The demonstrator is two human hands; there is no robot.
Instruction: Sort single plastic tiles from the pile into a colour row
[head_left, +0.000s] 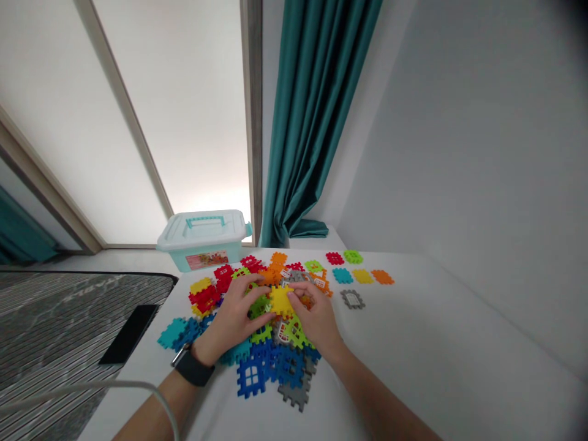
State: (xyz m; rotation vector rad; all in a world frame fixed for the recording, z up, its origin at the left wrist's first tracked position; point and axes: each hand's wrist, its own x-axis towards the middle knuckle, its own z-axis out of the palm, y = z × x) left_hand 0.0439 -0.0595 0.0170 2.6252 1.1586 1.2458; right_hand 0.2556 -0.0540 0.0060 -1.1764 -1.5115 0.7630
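Note:
A yellow square building tile (280, 302) with notched edges is held above a mixed pile of tiles. My right hand (316, 315) pinches its right edge between thumb and fingers. To the left of it, my left hand (239, 315) has its fingers spread over the pile, thumb and fingertips close to the tile's left side; it does not appear to grip it. Blue window tiles (251, 376) and grey tiles (296, 392) lie at the pile's near side. Red tiles (205, 298) sit at its left, orange ones (277, 262) at its far side. My hands hide part of the pile.
Right of the pile, separate tiles lie spaced out: red (335, 258), lime green (353, 256), light blue (342, 275), yellow (362, 276), orange (383, 277) and grey (353, 299). A lidded plastic box (206, 236) stands back left. A black phone-like slab (128, 334) lies left, a pale cable (114, 384) in front.

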